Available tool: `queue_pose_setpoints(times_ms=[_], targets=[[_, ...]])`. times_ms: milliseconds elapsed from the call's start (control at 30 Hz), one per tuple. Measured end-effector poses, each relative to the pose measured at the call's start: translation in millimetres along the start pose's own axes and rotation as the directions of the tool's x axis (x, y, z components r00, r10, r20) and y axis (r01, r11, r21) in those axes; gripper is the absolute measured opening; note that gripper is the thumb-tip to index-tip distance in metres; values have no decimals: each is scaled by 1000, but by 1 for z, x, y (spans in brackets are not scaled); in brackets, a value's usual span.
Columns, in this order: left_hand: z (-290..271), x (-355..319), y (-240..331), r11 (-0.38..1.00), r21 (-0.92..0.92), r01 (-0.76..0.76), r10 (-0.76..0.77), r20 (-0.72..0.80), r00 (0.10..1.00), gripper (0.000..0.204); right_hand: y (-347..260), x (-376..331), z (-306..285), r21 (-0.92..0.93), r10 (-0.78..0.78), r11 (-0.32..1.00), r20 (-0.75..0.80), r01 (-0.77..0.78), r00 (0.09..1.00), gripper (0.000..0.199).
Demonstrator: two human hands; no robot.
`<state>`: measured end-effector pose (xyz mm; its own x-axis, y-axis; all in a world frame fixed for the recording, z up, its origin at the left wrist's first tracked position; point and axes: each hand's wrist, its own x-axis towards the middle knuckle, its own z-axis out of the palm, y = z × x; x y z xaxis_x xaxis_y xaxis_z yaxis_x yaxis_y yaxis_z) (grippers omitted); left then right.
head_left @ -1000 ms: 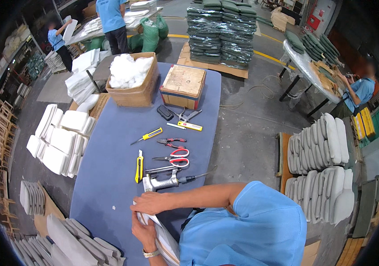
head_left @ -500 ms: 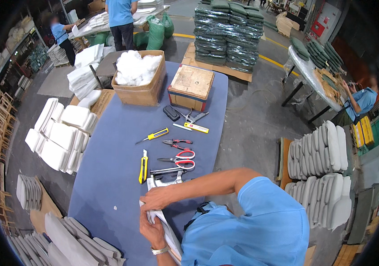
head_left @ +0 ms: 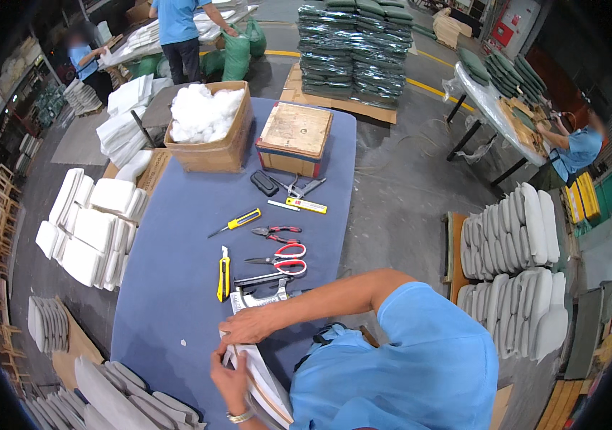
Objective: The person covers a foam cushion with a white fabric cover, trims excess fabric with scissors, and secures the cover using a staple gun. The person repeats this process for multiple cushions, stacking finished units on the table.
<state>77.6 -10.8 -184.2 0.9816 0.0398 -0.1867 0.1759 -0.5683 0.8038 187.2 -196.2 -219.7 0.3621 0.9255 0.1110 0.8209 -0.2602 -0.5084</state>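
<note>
Close to my body at the table's near edge lies a long white fabric-like piece with a brown strip along it. My right hand reaches across and grips its far end, fingers bent over the top. My left hand, with a metal watch at the wrist, clasps the same piece from the left side, thumb and fingers curved round its edge. Just beyond my right hand is a silver metal hand tool, partly hidden. A yellow box cutter and red-and-white scissors lie farther up the blue table.
Pliers, a yellow-handled pointed tool and a black case lie farther off. A carton of white stuffing and a wooden box stand at the far end. Grey cushions are stacked right; co-workers work beyond.
The view has shifted slightly. My left hand's fingers have spread a little along the white piece, and more of its brown strip shows. The right hand still grips the far end.
</note>
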Motion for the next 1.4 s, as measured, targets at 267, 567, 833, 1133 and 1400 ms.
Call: queue_pose_setpoints(times_ms=[267, 567, 833, 1133, 1400], targets=[[4, 51, 5, 962, -271, -24, 59, 123, 991, 49, -5, -4, 16, 12, 61, 998, -148, -60, 987, 26], [15, 44, -16, 971, -239, 7, 46, 215, 976, 59, -12, -16, 10, 174, 144, 978, -166, -115, 975, 20], [18, 27, -11, 990, -140, -34, 64, 220, 973, 61, 3, -32, 32, 340, 99, 940, -318, 16, 943, 16], [24, 15, -16, 991, 72, -110, 98, 155, 983, 72, -6, -39, 32, 632, 319, 774, -348, -31, 882, 16], [52, 6, -3, 943, 321, -86, 98, -21, 995, 70, 16, -55, 40, 467, 609, 769, -323, -437, 725, 42]])
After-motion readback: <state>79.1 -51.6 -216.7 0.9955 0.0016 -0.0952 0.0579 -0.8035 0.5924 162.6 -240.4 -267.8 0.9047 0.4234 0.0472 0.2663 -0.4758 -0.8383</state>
